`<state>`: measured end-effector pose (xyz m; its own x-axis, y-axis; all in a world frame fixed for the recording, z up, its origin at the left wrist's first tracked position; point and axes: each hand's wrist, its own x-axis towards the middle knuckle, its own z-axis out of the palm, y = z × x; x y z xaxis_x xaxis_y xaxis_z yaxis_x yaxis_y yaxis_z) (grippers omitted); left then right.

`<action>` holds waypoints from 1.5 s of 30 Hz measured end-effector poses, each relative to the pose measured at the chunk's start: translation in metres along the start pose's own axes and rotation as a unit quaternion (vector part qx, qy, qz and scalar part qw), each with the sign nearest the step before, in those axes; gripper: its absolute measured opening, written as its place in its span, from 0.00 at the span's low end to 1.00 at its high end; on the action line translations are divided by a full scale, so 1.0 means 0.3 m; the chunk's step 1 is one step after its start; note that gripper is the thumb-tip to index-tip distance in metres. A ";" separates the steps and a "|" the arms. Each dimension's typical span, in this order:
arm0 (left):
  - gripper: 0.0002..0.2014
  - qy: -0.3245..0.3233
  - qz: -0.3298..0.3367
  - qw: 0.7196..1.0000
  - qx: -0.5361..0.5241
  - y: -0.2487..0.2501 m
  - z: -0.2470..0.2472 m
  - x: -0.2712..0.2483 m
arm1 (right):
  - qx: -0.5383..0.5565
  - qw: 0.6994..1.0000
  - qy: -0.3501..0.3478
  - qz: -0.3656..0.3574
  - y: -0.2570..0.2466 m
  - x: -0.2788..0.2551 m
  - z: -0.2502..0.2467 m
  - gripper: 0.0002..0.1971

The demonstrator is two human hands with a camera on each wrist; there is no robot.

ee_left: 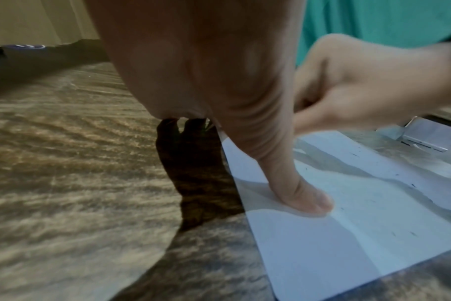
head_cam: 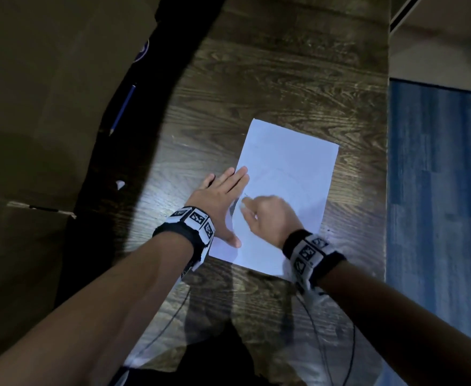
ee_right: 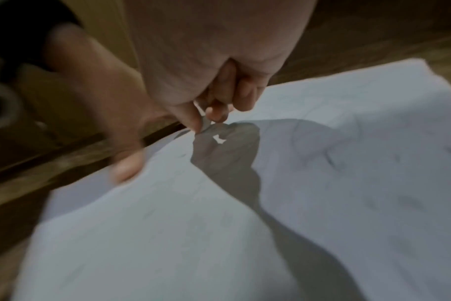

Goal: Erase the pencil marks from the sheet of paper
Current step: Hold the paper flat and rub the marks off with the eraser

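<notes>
A blue pencil (head_cam: pixel 123 109) lies at far left, well apart from the sheet of paper (head_cam: pixel 290 174) on the wooden table (head_cam: pixel 256 79). The left hand (head_cam: pixel 220 201) presses flat, fingers straight, on the sheet's left edge. Just right, the right hand (head_cam: pixel 267 218) pinches a small eraser (ee_right: pixel 206 122) against faint, unreadable pencil marks (ee_right: pixel 330 156).

home room | wooden table (head_cam: pixel 284 87) | blue rug (head_cam: pixel 437 190)
</notes>
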<state>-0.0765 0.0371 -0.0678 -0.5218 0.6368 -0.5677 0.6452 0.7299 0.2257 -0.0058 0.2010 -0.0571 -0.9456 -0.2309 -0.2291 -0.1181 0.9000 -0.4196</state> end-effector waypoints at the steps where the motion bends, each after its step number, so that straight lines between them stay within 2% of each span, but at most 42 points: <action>1: 0.75 -0.001 0.000 1.000 0.000 0.001 -0.001 -0.002 | -0.003 1.000 0.018 0.021 0.020 0.045 -0.014 0.10; 3: 0.75 -0.003 0.000 1.000 0.005 0.001 -0.004 -0.005 | 0.010 0.996 0.064 0.067 0.045 0.095 -0.023 0.11; 5: 0.75 -0.004 -0.001 1.000 0.002 0.001 -0.007 -0.006 | 0.025 0.991 0.086 0.094 0.013 0.065 0.005 0.11; 8: 0.76 0.001 -0.009 1.000 0.000 0.009 -0.012 -0.008 | 0.059 0.997 0.029 0.043 -0.075 -0.062 0.039 0.12; 10: 0.76 0.001 -0.009 1.000 0.002 0.010 -0.010 -0.007 | 0.051 0.998 -0.017 0.015 -0.056 -0.060 0.026 0.11; 11: 0.75 0.001 -0.006 1.000 0.001 0.008 -0.007 -0.006 | 0.033 0.999 -0.014 0.011 -0.028 -0.025 0.017 0.10; 14: 0.75 -0.001 -0.005 1.000 0.006 0.003 -0.005 -0.006 | 0.031 0.997 0.044 0.062 0.047 0.081 -0.005 0.10; 17: 0.75 0.002 -0.007 1.000 0.003 0.007 -0.008 -0.006 | 0.050 0.992 0.079 0.085 0.000 0.034 0.028 0.09; 20: 0.76 0.006 -0.010 1.000 -0.002 0.010 -0.011 -0.009 | 0.080 0.996 0.013 0.032 -0.063 -0.086 0.052 0.10; 22: 0.75 0.001 -0.007 1.000 -0.003 0.007 -0.009 -0.009 | 0.062 0.998 -0.019 0.005 -0.031 -0.067 0.036 0.10; 23: 0.75 -0.001 -0.005 1.000 -0.004 0.007 -0.009 -0.009 | 0.048 0.999 -0.005 0.001 -0.004 -0.028 0.026 0.11; 26: 0.75 -0.005 -0.005 1.000 0.007 0.008 -0.012 -0.009 | 0.041 0.996 0.053 0.066 0.069 0.087 -0.009 0.09; 29: 0.75 -0.007 -0.007 1.000 0.007 0.008 -0.011 -0.009 | 0.049 0.989 0.086 0.113 0.033 0.060 0.008 0.09; 31: 0.75 0.001 -0.009 1.000 0.002 0.007 -0.009 -0.009 | 0.048 0.993 0.063 0.083 -0.026 -0.021 0.036 0.08; 33: 0.76 0.004 -0.009 1.000 -0.005 0.007 -0.006 -0.006 | 0.050 0.998 0.000 0.033 -0.059 -0.091 0.046 0.08; 35: 0.75 0.001 -0.008 1.000 -0.004 0.008 -0.004 -0.007 | 0.034 0.999 -0.030 0.006 -0.031 -0.067 0.029 0.10; 37: 0.74 -0.002 -0.007 1.000 0.003 0.008 -0.007 -0.009 | 0.024 0.999 0.000 0.033 0.015 0.012 0.000 0.12; 40: 0.74 -0.001 -0.005 1.000 0.007 0.007 -0.010 -0.012 | 0.059 0.986 0.078 0.133 0.060 0.094 -0.035 0.10; 41: 0.74 0.001 -0.004 1.000 0.006 0.006 -0.011 -0.012 | 0.059 0.984 0.087 0.146 0.049 0.089 -0.031 0.09; 43: 0.74 0.008 -0.005 1.000 0.000 0.003 -0.008 -0.011 | 0.047 0.988 0.068 0.128 -0.007 0.029 -0.001 0.09; 45: 0.75 0.011 -0.007 1.000 -0.004 0.003 -0.004 -0.009 | 0.050 0.995 0.018 0.084 -0.064 -0.060 0.017 0.08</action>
<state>-0.0751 0.0363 -0.0651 -0.5435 0.6319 -0.5525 0.6338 0.7405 0.2234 0.0151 0.1859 -0.0495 -0.9598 -0.0659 -0.2729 0.0713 0.8830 -0.4640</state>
